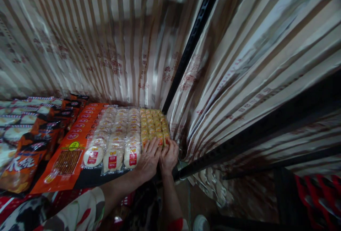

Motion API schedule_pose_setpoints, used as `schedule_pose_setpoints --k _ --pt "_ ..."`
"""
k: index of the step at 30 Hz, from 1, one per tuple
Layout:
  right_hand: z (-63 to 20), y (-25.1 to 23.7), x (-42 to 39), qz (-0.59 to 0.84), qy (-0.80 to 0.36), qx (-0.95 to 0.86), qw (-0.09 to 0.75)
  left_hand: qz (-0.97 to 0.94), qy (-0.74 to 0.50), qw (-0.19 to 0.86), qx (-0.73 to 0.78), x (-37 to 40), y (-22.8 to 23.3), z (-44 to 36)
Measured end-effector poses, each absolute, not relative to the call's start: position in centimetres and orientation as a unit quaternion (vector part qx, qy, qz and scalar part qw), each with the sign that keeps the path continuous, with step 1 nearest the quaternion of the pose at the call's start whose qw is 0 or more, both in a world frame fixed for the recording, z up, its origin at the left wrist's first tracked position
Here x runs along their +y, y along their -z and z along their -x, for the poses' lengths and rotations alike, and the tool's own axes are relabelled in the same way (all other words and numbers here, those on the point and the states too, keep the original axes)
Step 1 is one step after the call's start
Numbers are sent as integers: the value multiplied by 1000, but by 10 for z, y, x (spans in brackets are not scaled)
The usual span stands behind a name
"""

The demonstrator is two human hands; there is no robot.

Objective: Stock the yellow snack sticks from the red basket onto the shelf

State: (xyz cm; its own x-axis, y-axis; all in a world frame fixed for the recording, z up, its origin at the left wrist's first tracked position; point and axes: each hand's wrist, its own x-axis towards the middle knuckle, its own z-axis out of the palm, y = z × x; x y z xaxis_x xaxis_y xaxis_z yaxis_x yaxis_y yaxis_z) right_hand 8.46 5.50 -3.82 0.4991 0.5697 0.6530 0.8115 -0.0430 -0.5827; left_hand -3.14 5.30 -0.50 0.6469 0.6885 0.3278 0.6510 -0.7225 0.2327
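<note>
Hands: our left hand (149,158) and right hand (168,156) lie flat, grasping nothing, on the yellow snack packs (153,124) at the shelf's (87,177) front right corner; we could nudge them off.

Pack of small yellow-wrapped snacks (154,124): clear bag, little golden pieces set in tight rows, lying flat on the shelf, long axis running away from the hands. Near end sits under the fingers of the left hand (149,160) and right hand (168,157), both laid flat on it, side by side and touching. Far end lies well beyond the fingertips.
</note>
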Motion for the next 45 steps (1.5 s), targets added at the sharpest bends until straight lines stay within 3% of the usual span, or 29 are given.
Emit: schedule_pose_setpoints --k 7,14,20,27,45 --pt "-88 0 80 671 155 -542 481 -855 -266 31 444 103 -30 41" --pt "-84 -40 173 727 74 -641 235 -822 -177 52 539 189 -23 37" --pt "-95 -32 216 709 34 -693 126 -825 -204 4 527 237 5 28" --pt "-105 -21 230 706 5 -700 102 -838 -144 25 526 253 6 14" --pt "-100 -21 220 725 -14 -688 28 -848 -150 6 509 240 9 19"
